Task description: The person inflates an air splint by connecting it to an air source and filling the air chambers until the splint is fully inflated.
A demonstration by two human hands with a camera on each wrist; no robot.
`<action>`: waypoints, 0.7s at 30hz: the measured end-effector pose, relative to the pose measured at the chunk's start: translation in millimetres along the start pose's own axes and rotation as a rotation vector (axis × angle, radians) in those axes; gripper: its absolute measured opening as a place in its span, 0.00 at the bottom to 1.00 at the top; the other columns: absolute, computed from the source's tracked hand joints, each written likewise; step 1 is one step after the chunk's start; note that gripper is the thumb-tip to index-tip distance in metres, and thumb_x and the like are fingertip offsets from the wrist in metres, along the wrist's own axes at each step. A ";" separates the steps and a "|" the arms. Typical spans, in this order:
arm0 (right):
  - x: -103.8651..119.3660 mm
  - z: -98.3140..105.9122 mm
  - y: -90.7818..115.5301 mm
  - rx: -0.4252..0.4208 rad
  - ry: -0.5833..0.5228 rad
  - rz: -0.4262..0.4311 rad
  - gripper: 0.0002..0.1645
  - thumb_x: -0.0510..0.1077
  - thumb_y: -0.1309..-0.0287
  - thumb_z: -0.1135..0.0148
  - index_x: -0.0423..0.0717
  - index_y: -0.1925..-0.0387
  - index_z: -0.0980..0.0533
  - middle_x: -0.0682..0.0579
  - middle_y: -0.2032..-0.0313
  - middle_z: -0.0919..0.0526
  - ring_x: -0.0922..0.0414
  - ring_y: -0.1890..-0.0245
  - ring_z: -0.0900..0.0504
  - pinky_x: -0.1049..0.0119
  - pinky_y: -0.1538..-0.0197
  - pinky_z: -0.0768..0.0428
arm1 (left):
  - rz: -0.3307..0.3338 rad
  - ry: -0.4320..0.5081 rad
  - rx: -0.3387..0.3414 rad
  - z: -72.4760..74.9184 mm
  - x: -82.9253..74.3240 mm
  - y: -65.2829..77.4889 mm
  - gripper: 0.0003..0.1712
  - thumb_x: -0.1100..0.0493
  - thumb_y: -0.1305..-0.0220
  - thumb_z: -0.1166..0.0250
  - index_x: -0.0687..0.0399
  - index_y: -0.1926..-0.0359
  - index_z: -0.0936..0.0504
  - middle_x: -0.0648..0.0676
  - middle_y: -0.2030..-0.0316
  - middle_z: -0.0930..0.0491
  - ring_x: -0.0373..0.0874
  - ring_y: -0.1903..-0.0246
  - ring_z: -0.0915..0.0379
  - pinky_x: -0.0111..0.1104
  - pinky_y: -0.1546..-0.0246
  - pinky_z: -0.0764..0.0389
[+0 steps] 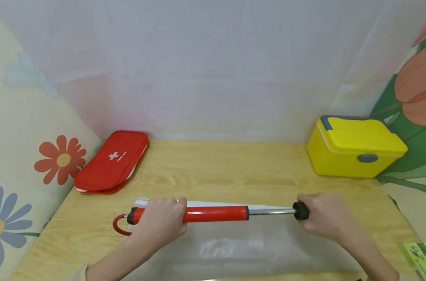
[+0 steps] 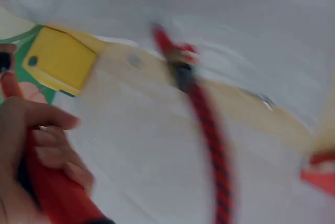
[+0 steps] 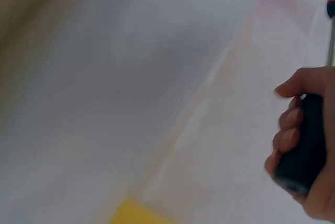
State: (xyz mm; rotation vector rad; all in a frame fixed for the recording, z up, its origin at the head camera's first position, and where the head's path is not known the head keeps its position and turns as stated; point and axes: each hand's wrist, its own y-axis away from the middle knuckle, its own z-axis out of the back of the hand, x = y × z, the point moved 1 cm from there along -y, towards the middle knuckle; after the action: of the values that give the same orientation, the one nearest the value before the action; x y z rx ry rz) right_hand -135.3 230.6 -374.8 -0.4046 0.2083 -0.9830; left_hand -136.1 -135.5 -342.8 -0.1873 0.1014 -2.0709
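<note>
My left hand (image 1: 162, 220) grips the red barrel of a hand pump (image 1: 216, 213), its fingers wrapped round it. The black handle (image 3: 306, 145) is held in my right hand (image 1: 321, 214), with a length of silver rod (image 1: 272, 211) drawn out between the two. A red hose (image 1: 119, 224) curves from the pump's left end; in the left wrist view this hose (image 2: 212, 140) looks braided red and black, blurred, with a dark and red fitting. Below the pump lies a translucent plastic sheet or bag (image 1: 241, 249) with a white strip along its far edge.
A red first aid pouch (image 1: 111, 164) lies at the back left of the wooden table (image 1: 227, 164). At the back right stands a yellow box (image 1: 360, 148) with a grey latch. A green packet (image 1: 421, 257) sits at the lower right. Flowered walls flank the table.
</note>
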 end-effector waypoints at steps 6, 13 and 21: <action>21.2 -16.3 -8.6 0.075 -0.007 0.033 0.16 0.45 0.68 0.34 0.57 0.84 0.36 0.68 0.88 0.45 0.69 0.87 0.48 0.73 0.83 0.48 | 0.018 0.029 0.016 -9.2 -18.3 -6.2 0.12 0.56 0.58 0.28 0.57 0.81 0.22 0.49 0.87 0.29 0.43 0.88 0.38 0.35 0.85 0.30; 46.0 -17.2 -30.8 0.123 0.009 -0.030 0.15 0.44 0.70 0.36 0.56 0.85 0.37 0.65 0.90 0.44 0.67 0.88 0.47 0.71 0.84 0.48 | 0.056 0.061 -0.047 -8.1 -45.5 -12.5 0.10 0.58 0.59 0.29 0.55 0.82 0.22 0.50 0.87 0.28 0.44 0.89 0.37 0.37 0.87 0.31; 62.3 -24.6 -44.2 0.103 -0.012 0.026 0.14 0.46 0.72 0.35 0.57 0.85 0.35 0.65 0.90 0.43 0.66 0.89 0.44 0.70 0.83 0.44 | 0.051 0.055 -0.007 -9.9 -54.9 -19.2 0.10 0.56 0.57 0.28 0.55 0.81 0.21 0.48 0.87 0.28 0.43 0.88 0.36 0.36 0.86 0.29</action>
State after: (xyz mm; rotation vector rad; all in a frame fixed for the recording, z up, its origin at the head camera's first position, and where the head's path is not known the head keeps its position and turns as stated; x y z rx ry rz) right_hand -143.9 150.9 -377.8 -0.3128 0.1507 -0.9613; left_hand -128.1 -78.3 -354.7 -0.1302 0.1458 -2.0253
